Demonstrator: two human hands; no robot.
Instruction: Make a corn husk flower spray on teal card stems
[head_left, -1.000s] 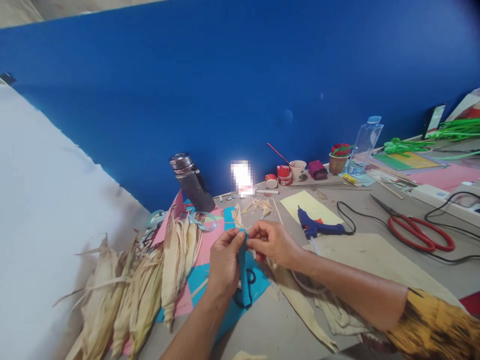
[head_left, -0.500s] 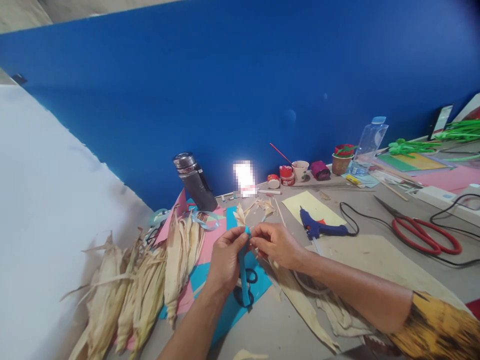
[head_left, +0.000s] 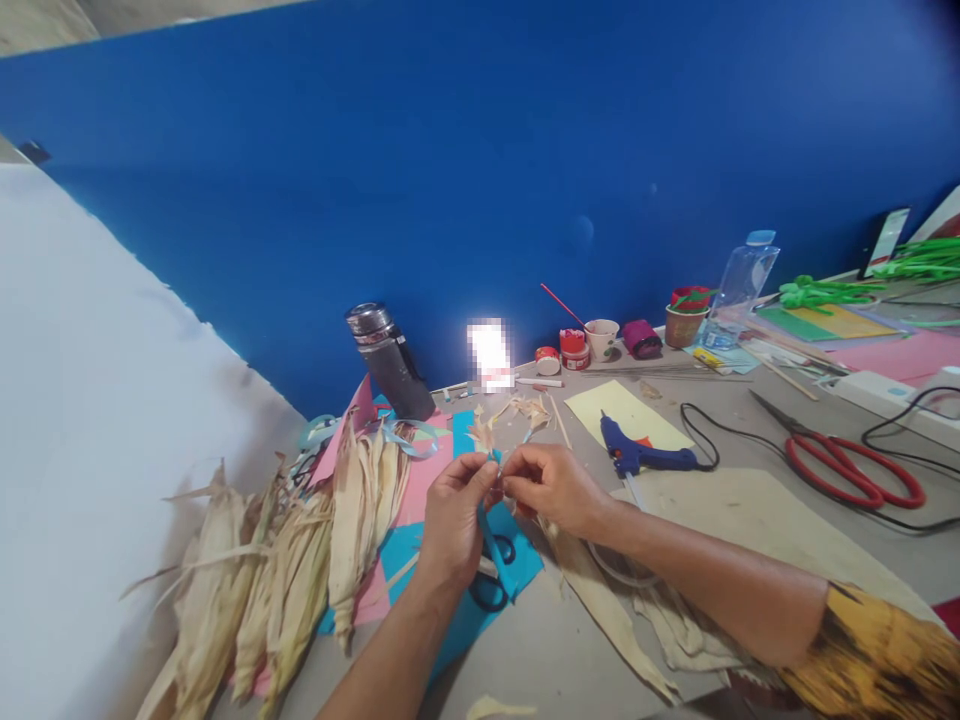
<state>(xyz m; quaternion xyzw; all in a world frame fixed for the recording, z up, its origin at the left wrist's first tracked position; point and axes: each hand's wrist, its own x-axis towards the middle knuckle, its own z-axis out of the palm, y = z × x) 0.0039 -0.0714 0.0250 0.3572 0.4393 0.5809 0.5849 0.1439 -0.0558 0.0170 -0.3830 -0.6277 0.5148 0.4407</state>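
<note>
My left hand point(head_left: 457, 515) is closed in a pinch around the base of a small corn-husk flower point(head_left: 482, 434), whose pale petals rise above the fingertips. A narrow blue paper strip point(head_left: 495, 550) hangs down from the same fingers. My right hand point(head_left: 553, 488) meets it from the right, thumb and fingers pressed together at the flower's base; what lies between them is too small to make out. Under the strip, black-handled scissors point(head_left: 491, 592) rest on a blue paper sheet point(head_left: 457, 640), partly covered. A dried corn husk point(head_left: 607, 620) lies below my right hand.
Bundled corn husks point(head_left: 292, 570) lie at the left, before a dark flask point(head_left: 394, 365). To the right are a blue glue gun point(head_left: 645, 456) on yellow paper point(head_left: 589, 400), and red-handled shears point(head_left: 847, 465). Paint pots point(head_left: 575, 350), a paper cup point(head_left: 601, 342) and a bottle point(head_left: 739, 295) line the blue wall.
The blue strip's hanging end has swung slightly right, uncovering more of the scissors. The flower has turned a little in my fingers. Both hands stay close together in nearly the same place.
</note>
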